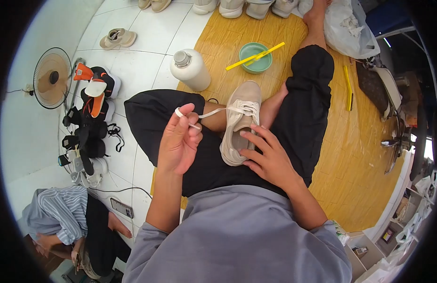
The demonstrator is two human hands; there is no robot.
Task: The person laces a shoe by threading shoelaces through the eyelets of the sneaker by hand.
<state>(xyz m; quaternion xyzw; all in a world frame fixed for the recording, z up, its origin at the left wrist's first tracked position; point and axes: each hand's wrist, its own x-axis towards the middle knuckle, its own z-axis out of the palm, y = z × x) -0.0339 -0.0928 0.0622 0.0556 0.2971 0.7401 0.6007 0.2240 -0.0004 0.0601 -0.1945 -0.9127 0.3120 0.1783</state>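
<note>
A beige lace-up shoe (242,123) rests between my bent legs, its toe pointing away from me. My left hand (179,144) is raised to the left of it, pinching a white shoelace (211,113). The lace loops around a fingertip and stretches across to the eyelets, and its short end sticks out between my fingers. At the shoe's opening, my right hand (268,158) grips the right side near the heel, with fingertips over the collar. Part of the inside is covered by those fingers.
Ahead stand a white bottle (190,70) and a green bowl (255,58) with a yellow-handled brush (255,56) across it. Another yellow brush (348,88) lies right. Several shoes (93,96) and a fan (52,78) are left. A person (77,226) sits lower left.
</note>
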